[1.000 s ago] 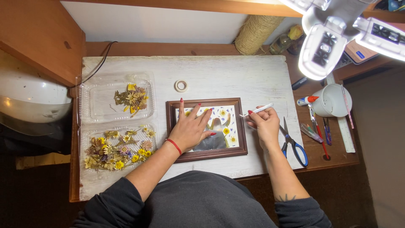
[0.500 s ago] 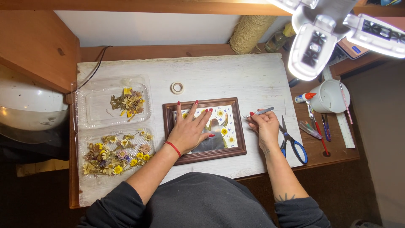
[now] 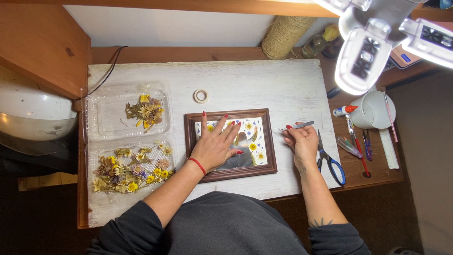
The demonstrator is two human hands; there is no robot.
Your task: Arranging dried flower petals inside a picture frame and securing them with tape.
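A dark brown picture frame point(image 3: 270, 141) lies on the white board point(image 3: 245, 85), holding a white sheet with pressed yellow and blue flowers. My left hand point(image 3: 214, 147) rests flat on the frame's glass, fingers spread, a red band at the wrist. Just right of the frame, my right hand point(image 3: 302, 140) pinches metal tweezers point(image 3: 297, 126) whose tips point left toward the frame's upper right corner.
Two clear plastic trays point(image 3: 104, 111) with dried flowers point(image 3: 132, 167) sit at the left. A tape roll point(image 3: 201, 96) lies above the frame. Blue-handled scissors point(image 3: 330, 160), tools, a glue tube and a white cup point(image 3: 375, 111) are at the right. A lamp point(image 3: 373, 42) hangs overhead.
My right hand with the tweezers has drawn slightly right, away from the frame. My left hand stays flat on the glass.
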